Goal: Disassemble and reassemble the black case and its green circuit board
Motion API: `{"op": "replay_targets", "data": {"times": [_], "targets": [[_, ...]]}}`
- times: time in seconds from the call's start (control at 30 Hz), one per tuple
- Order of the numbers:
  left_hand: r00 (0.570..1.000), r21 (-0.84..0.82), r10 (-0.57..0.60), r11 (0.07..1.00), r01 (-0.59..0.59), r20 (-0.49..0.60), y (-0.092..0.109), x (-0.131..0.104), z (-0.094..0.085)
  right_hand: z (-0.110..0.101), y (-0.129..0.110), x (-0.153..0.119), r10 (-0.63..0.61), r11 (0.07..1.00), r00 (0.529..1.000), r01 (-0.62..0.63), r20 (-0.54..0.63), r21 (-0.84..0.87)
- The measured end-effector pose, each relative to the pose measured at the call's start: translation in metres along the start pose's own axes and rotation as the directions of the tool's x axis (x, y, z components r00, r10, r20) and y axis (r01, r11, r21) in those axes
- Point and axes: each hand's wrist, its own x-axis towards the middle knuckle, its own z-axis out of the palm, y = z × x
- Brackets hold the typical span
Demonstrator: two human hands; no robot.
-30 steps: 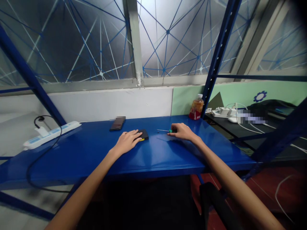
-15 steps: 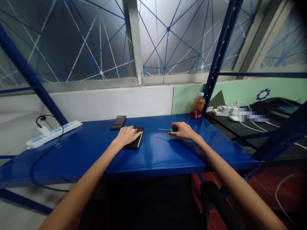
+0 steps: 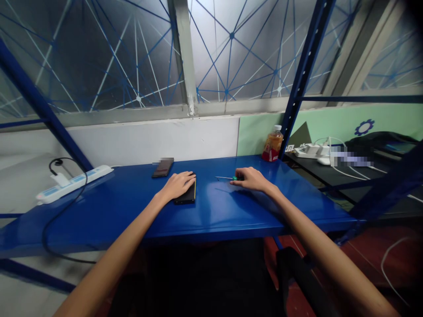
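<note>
Desk (image 3: pixel 115 211), blue and glossy, spans the space before the person. Lying at its left end is the white power strip (image 3: pixel 76 184), plug fitted, dark cord looping down past the front edge.

The left hand (image 3: pixel 176 187) rests over the far part of the black case, its fingers close together; whether they also clamp the sides, I can't tell from here. The right hand (image 3: pixel 253 179) is over to the right, thumb and fingers pinching a green handle. Well behind it, a bottle (image 3: pixel 272 145) stands upright near the blue post.

What has just changed is the black case (image 3: pixel 187 196): it has swung round beneath the left hand, so its yellow-lined long side now faces right, towards the tool, and its near end sticks out below the palm. To my eye, that alters only how the case is aimed, as the right hand has barely shifted. A phone (image 3: pixel 163 168) lies behind it, apart.

Smallest are the screwdriver (image 3: pixel 235 178), its thin shaft pointing left, and a tiny dark speck (image 3: pixel 217 179) near the tip.
</note>
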Motion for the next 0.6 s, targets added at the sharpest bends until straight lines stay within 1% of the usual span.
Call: {"op": "replay_targets", "data": {"times": [0.13,0.27,0.33,0.4,0.5,0.6], "targets": [[0.996,0.156,-0.088,0.984,0.087,-0.001,0.003,0.002,-0.004,0.001,0.001,0.000,0.002,1.000,1.000,-0.002,0.004,0.005],[0.990,0.238,-0.138,0.963,0.130,0.019,0.005,0.002,-0.010,0.001,0.000,0.000,0.000,1.000,1.000,0.000,0.010,0.010],[0.987,0.275,-0.162,0.949,0.156,-0.003,0.007,-0.001,-0.011,0.001,-0.001,-0.001,-0.021,0.999,1.000,0.021,0.016,0.032],[0.983,0.312,-0.179,0.932,0.185,-0.049,0.011,-0.005,-0.010,0.002,-0.004,-0.001,-0.062,0.995,0.997,0.059,0.038,0.075],[0.975,0.308,-0.183,0.927,0.213,-0.125,0.016,-0.007,-0.007,0.003,-0.009,-0.001,-0.116,0.987,0.990,0.105,0.085,0.119],[0.970,0.216,-0.174,0.954,0.209,-0.167,0.019,-0.002,-0.005,0.006,-0.011,-0.001,-0.112,0.989,0.987,0.100,0.114,0.108]]}}
